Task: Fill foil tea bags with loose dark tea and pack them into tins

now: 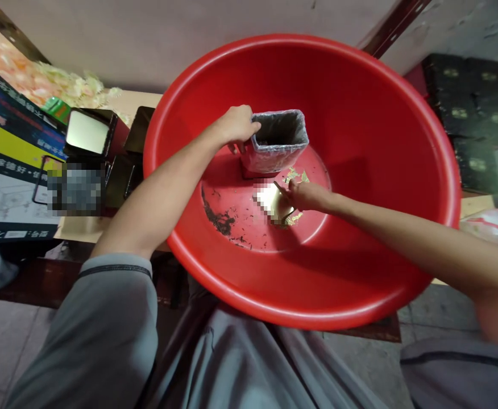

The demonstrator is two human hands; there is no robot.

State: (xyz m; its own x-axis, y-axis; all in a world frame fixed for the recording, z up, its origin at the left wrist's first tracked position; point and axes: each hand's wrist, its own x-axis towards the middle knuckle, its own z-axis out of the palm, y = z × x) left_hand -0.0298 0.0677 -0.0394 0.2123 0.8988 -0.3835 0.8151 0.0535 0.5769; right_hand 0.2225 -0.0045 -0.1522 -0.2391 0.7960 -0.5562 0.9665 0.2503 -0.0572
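Inside a large red plastic basin (385, 255), my left hand (236, 128) grips the left rim of an upright rectangular tin (270, 159). Clear plastic lines the tin and folds over its rim; its inside is dark, and I cannot make out how full it is. To the right and nearer me, my right hand (306, 195) has its fingers closed at the edge of a shiny metal piece (279, 205), low over the basin floor. Pixelation hides part of that piece. Dark loose leaf bits (221, 221) lie scattered on the floor of the basin.
Left of the basin stand open dark tins, one with a shiny inside (87, 132), beside a large printed carton (14, 165). Pale artificial flowers (72, 82) lie behind them. Stacked black boxes (466, 119) stand at right. A pale wall rises behind.
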